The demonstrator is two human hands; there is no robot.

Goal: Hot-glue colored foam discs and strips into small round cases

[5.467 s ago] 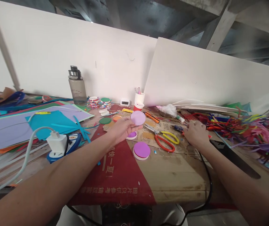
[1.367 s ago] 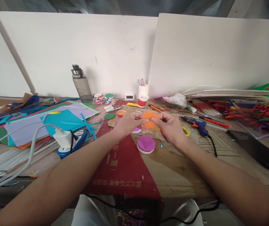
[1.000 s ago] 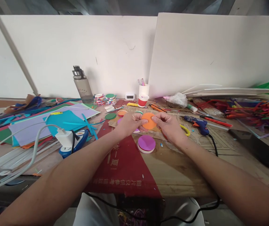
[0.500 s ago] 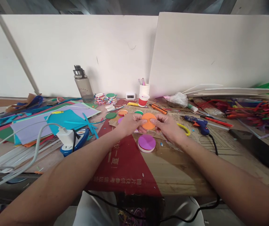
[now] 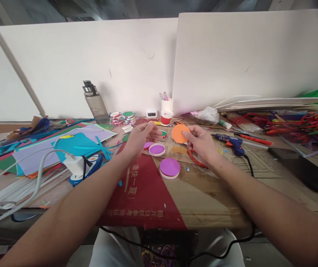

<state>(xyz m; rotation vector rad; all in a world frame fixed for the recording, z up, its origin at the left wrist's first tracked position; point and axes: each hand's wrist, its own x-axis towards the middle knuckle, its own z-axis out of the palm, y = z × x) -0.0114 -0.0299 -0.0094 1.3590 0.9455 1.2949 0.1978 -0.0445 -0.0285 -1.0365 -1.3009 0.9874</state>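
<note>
My right hand [image 5: 199, 142] pinches an orange paper disc [image 5: 180, 133] by its right edge, thumb on top, above the cardboard. My left hand [image 5: 143, 137] hovers to the left of the disc, fingers apart and holding nothing. Just below the left hand is a shallow white ring with a purple inside [image 5: 157, 150]. Nearer to me lies a stack of discs topped with purple [image 5: 169, 167], white at the bottom. A green-centred round piece [image 5: 163, 134] sits beyond the left fingertips. Part of a red loop [image 5: 195, 160] shows beneath my right hand.
A blue glue gun [image 5: 235, 145] lies on the right, near a black flat object [image 5: 300, 168]. Coloured paper sheets [image 5: 45, 148] and a white plug [image 5: 75, 165] with cables are on the left. Behind stand a bottle [image 5: 96, 104], paper cups [image 5: 166, 117] and a small clock [image 5: 151, 114].
My left hand has let go of the orange disc and moved left. The right hand still holds the disc, slightly further right and higher. The view has shifted a little.
</note>
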